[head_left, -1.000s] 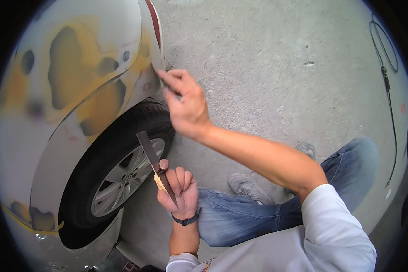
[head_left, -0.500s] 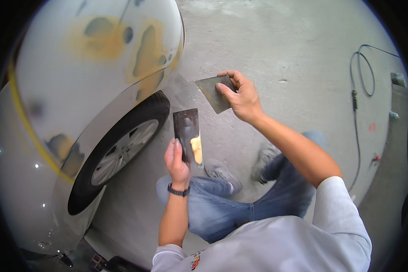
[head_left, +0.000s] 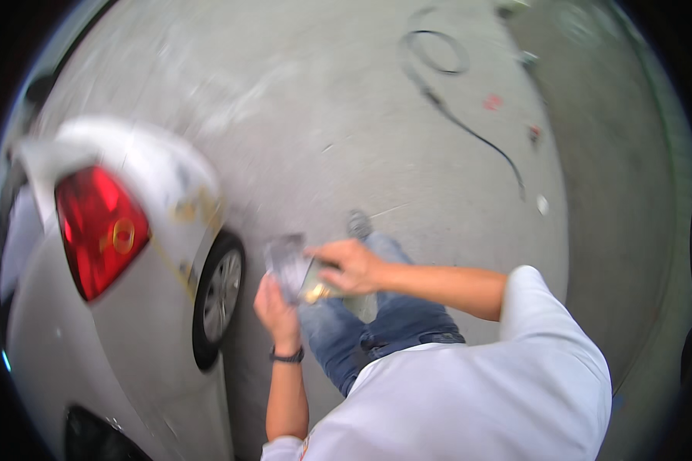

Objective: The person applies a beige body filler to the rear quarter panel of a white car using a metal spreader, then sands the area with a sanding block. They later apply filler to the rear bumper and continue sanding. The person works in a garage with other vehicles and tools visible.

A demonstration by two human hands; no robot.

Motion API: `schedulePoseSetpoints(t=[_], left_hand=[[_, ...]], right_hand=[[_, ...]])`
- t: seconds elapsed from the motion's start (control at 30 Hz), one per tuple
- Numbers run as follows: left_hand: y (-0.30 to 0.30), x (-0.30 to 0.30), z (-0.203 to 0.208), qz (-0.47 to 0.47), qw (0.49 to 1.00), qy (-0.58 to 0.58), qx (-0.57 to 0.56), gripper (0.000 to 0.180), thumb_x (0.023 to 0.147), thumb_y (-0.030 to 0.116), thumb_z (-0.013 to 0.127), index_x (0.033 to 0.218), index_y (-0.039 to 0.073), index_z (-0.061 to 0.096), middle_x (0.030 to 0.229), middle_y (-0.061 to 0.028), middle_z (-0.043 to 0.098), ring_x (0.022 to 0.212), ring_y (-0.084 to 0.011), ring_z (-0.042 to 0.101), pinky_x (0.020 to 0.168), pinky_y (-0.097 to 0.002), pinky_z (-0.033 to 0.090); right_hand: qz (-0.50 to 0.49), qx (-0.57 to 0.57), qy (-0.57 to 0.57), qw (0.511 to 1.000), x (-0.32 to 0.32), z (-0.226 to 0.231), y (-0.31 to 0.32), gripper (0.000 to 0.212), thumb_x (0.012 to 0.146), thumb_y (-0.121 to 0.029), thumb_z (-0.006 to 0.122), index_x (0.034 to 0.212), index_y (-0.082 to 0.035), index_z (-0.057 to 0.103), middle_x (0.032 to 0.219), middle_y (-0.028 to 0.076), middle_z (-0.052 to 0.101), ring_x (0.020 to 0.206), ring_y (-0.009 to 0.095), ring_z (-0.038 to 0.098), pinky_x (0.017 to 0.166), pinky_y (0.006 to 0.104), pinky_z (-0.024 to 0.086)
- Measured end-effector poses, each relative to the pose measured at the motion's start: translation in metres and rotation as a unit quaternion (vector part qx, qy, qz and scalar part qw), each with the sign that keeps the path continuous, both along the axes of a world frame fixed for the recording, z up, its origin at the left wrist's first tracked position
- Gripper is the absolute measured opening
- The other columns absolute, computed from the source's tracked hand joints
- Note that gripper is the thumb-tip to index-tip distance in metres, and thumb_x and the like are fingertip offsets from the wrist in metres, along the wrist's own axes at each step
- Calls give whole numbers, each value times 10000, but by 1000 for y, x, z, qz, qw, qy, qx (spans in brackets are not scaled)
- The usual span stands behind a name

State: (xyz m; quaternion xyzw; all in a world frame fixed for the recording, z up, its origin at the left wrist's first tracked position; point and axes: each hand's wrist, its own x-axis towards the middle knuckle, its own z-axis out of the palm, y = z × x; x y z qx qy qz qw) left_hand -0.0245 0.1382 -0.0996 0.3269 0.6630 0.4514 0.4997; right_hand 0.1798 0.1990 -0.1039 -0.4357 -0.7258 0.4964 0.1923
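Observation:
My left hand (head_left: 275,309) grips a dark, flat rectangular plate (head_left: 286,265), blurred by motion. Yellowish filler paste (head_left: 315,293) sits by the plate's right edge. My right hand (head_left: 354,266) is closed on a thin, flat filler spreader (head_left: 337,283), which overlaps the plate's right side close to the paste. Blur hides whether the spreader presses on the plate. Both hands are held together over my jeans, to the right of the car.
On the left stands a silver-white car (head_left: 142,330) with a red tail light (head_left: 104,234), a rear wheel (head_left: 221,296) and yellowish patches (head_left: 196,207) on its body. A black hose (head_left: 469,129) lies across the concrete floor (head_left: 300,131) at the far right.
My hands have come together, bringing the spreader from apart to over the plate. The view has shifted: the car looks smaller and its tail light now shows.

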Motion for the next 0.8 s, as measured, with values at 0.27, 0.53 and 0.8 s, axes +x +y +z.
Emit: schedulePoseSetpoints(t=[0.27,0.53,0.8], left_hand=[[-44,55,71,-243,958,-153,-1,246,1117,222,462,1219,49,605,1026,-33,648,904,-115,619,790,-293,512],[-136,167,147,-426,739,-452,-260,444,1077,349,425,1362,37,560,1283,-99,641,1198,-248,617,1039,-374,505],[-256,296,241,-451,781,-349,-256,230,1072,193,459,919,89,595,632,77,349,531,-37,302,507,-194,281]], right_hand=[[-305,231,126,915,67,167,-142,265,863,-68,718,1127,-78,691,1012,110,677,975,286,681,900,385,560],[-368,441,-28,818,113,216,-332,420,917,-91,597,1314,-179,704,1247,79,589,1230,278,549,1204,588,358],[-416,460,-156,769,219,242,-500,473,869,-172,578,1323,-113,695,1264,148,585,1218,344,547,1190,628,337]])
